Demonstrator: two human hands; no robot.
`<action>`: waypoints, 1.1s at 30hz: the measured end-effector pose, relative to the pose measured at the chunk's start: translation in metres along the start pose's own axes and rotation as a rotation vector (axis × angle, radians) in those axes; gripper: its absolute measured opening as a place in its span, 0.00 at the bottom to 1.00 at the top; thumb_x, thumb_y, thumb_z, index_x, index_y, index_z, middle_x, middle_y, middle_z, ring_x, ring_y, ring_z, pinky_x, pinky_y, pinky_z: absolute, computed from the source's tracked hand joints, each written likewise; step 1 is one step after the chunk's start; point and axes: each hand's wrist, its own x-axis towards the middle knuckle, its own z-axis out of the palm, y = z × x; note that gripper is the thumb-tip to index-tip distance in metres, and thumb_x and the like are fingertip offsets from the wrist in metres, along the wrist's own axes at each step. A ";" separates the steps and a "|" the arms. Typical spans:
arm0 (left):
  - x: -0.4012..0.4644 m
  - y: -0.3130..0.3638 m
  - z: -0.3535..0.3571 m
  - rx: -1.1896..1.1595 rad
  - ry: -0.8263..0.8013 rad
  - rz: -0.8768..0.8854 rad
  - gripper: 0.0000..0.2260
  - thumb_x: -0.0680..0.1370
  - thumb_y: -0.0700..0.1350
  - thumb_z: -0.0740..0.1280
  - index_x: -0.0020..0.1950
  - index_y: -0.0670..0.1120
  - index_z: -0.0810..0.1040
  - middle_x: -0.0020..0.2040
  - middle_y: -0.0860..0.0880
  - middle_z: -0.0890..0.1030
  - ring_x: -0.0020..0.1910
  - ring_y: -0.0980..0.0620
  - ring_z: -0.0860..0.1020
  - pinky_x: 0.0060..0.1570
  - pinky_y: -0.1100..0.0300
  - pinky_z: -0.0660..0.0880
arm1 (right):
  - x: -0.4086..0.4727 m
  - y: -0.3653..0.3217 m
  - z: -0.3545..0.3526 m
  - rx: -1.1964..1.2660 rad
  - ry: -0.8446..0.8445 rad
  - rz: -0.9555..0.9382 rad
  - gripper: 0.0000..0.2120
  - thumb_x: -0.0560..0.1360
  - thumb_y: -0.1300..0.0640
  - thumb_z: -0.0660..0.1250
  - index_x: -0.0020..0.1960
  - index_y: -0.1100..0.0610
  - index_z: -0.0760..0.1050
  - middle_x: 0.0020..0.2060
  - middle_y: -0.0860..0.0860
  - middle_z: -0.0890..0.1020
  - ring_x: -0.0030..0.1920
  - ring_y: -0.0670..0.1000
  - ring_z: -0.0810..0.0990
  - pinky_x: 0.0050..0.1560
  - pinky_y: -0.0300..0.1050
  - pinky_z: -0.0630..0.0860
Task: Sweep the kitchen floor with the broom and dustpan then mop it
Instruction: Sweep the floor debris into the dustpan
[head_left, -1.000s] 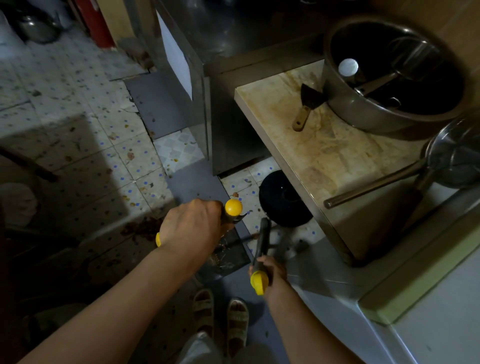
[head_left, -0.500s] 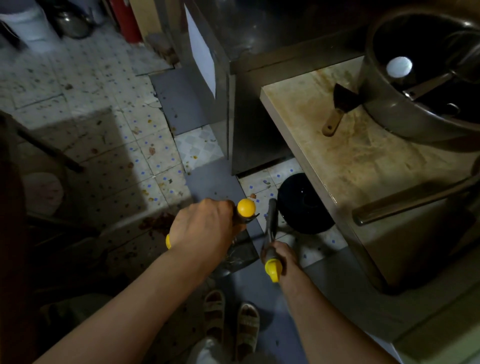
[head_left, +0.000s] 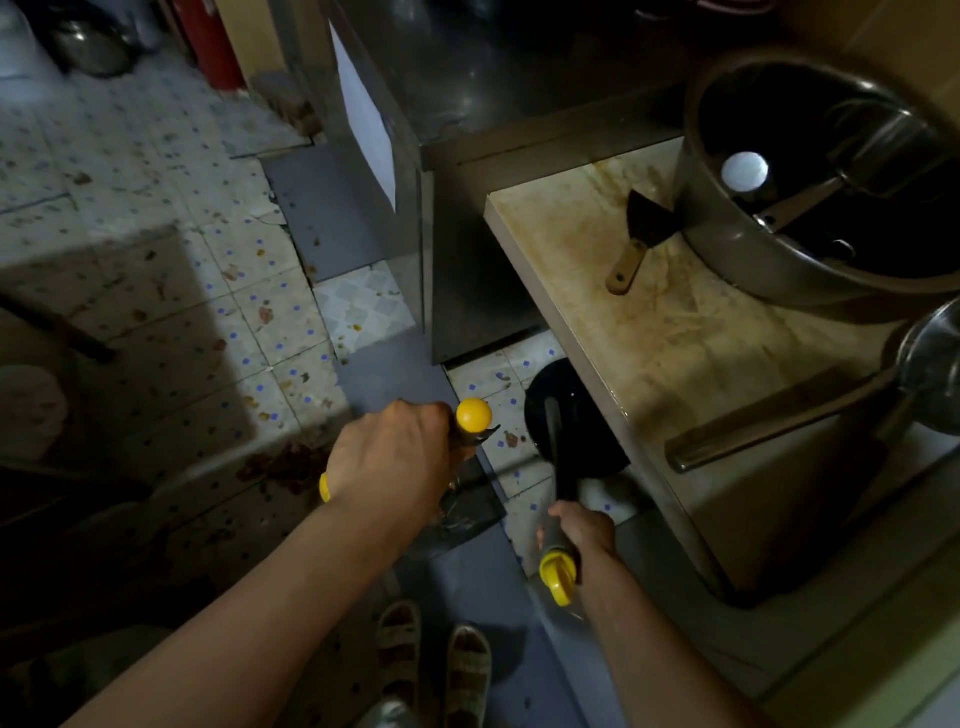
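My left hand grips the top of a dark handle with a yellow ball end; below it a dark dustpan rests on the floor. My right hand grips the broom handle, dark with a yellow grip. The broom's black head sits on the tiles, partly under the counter edge. Brown debris lies on the speckled floor tiles to the left of my left hand.
A stained counter at right carries a cleaver, a big steel pot and a ladle handle. A steel cabinet stands ahead. My sandalled feet are below. Dark furniture fills the left edge.
The view has shifted back right and slightly nearer. Both hands keep their grips; the broom head stays near the counter's foot, and my right hand sits a little lower on the handle.
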 end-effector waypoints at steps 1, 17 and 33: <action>0.002 0.000 0.000 -0.005 0.003 -0.003 0.14 0.79 0.59 0.59 0.57 0.52 0.74 0.49 0.48 0.79 0.47 0.46 0.79 0.38 0.58 0.69 | 0.002 -0.004 -0.003 -0.037 0.019 -0.012 0.04 0.72 0.66 0.66 0.40 0.65 0.72 0.31 0.58 0.77 0.32 0.55 0.75 0.35 0.49 0.75; 0.028 -0.009 0.003 -0.059 0.028 -0.030 0.16 0.79 0.60 0.59 0.58 0.51 0.74 0.52 0.47 0.79 0.49 0.46 0.79 0.41 0.58 0.69 | 0.039 -0.037 0.031 -0.474 0.034 -0.037 0.21 0.71 0.57 0.68 0.61 0.67 0.76 0.56 0.62 0.81 0.56 0.61 0.81 0.56 0.55 0.79; 0.033 -0.033 -0.013 -0.113 0.058 -0.066 0.17 0.79 0.61 0.57 0.60 0.52 0.73 0.52 0.47 0.80 0.51 0.46 0.79 0.40 0.59 0.68 | 0.034 -0.066 0.069 -0.494 -0.005 -0.152 0.19 0.67 0.58 0.69 0.55 0.67 0.76 0.55 0.63 0.80 0.55 0.63 0.81 0.56 0.58 0.78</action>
